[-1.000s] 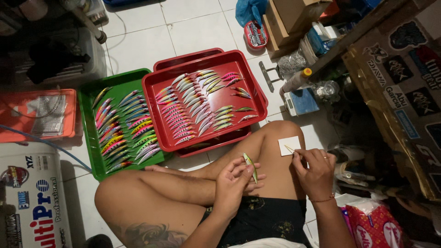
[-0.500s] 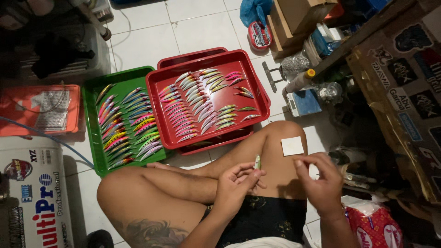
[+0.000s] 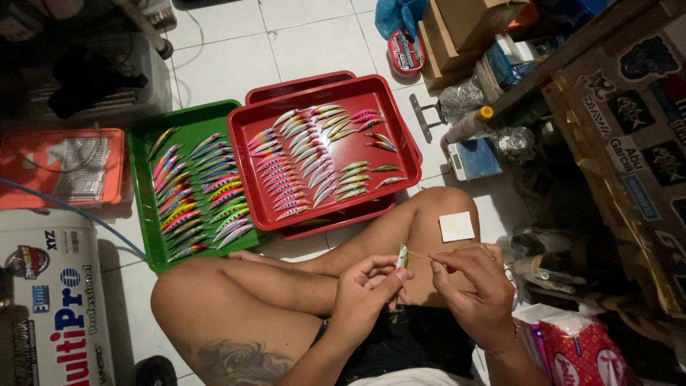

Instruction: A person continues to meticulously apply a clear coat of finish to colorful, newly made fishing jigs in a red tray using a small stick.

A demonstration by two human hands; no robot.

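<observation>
I sit cross-legged on a white tiled floor. My left hand pinches a small fishing lure, held upright above my lap. My right hand grips a thin stick whose tip touches the lure. A small pale square of paper rests on my right knee. In front of my legs lie a red tray and a green tray, each filled with rows of several colourful lures.
A second red tray sits under the first. An orange tray and a white printed box are at the left. Cardboard boxes, bottles and clutter crowd the right. A tissue pack lies by my right hip.
My right hand left the paper square on my knee and came over to the lure. The left hand has lowered the lure slightly toward it.
</observation>
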